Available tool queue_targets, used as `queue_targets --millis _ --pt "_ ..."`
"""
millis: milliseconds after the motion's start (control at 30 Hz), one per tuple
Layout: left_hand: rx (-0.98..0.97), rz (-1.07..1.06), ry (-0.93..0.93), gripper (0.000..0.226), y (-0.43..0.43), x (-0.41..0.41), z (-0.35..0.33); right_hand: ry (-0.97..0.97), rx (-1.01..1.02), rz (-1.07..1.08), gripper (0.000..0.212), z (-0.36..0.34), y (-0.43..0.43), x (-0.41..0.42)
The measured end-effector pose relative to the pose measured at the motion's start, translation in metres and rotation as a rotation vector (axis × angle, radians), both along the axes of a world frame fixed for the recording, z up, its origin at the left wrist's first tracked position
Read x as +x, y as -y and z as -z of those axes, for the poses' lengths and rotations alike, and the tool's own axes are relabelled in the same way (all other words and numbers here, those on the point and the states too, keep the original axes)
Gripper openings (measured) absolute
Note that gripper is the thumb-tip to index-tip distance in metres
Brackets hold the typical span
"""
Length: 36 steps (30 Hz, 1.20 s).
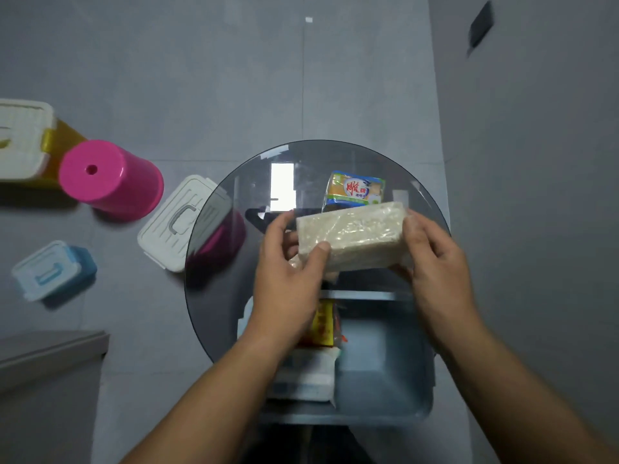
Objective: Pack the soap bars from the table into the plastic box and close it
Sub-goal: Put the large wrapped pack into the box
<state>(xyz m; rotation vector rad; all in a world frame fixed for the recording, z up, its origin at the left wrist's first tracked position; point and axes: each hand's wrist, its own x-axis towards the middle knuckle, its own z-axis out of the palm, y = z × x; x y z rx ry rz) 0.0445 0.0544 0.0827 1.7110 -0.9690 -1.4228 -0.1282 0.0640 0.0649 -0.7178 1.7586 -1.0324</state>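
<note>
Both hands hold a large pale soap bar [355, 236] wrapped in clear film, lifted above the round glass table [217, 296]. My left hand [291, 259] grips its left end, my right hand [432, 252] its right end. Behind it a yellow soap in a blue-green wrapper [355, 189] lies on the glass. Below my hands the open blue-grey plastic box [385, 373] holds a white wrapped soap [304, 376] and a yellow-red wrapped soap [323, 324] at its left side.
On the grey floor to the left are a pink upturned stool [107, 179], a white lid with a handle [177, 222], a small blue box with a lid [53, 269] and a white and yellow box [26, 139]. A grey cabinet [47, 380] stands lower left.
</note>
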Motion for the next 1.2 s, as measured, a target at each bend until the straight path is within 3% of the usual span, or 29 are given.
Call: queue_targets --millis 267,500,633,733,900,1000,1200 --pt "0.079 0.025 -0.039 0.052 -0.084 -0.017 -0.007 0.090 0.030 0.089 0.071 -0.006 -0.108 -0.016" --pt "0.168 0.088 0.047 0.052 -0.103 -0.015 0.013 0.115 0.109 0.072 0.067 0.013 -0.140 -0.018" --pt "0.173 0.096 0.070 0.043 -0.094 -0.012 0.021 0.037 0.133 0.028 0.044 0.016 -0.140 -0.016" --pt "0.184 0.104 0.052 0.037 -0.093 -0.009 0.022 0.027 0.154 0.052 0.040 0.016 -0.140 -0.015" --pt "0.215 0.102 0.006 0.033 -0.097 -0.005 0.026 0.015 0.171 0.053 0.062 0.013 -0.145 -0.013" --pt "0.233 0.108 -0.001 0.031 -0.094 -0.002 0.028 -0.036 0.155 -0.001 0.051 0.012 -0.146 -0.015" --pt "0.266 0.154 0.000 0.031 -0.087 -0.003 0.026 -0.322 0.220 -0.350 0.081 0.009 -0.141 -0.025"
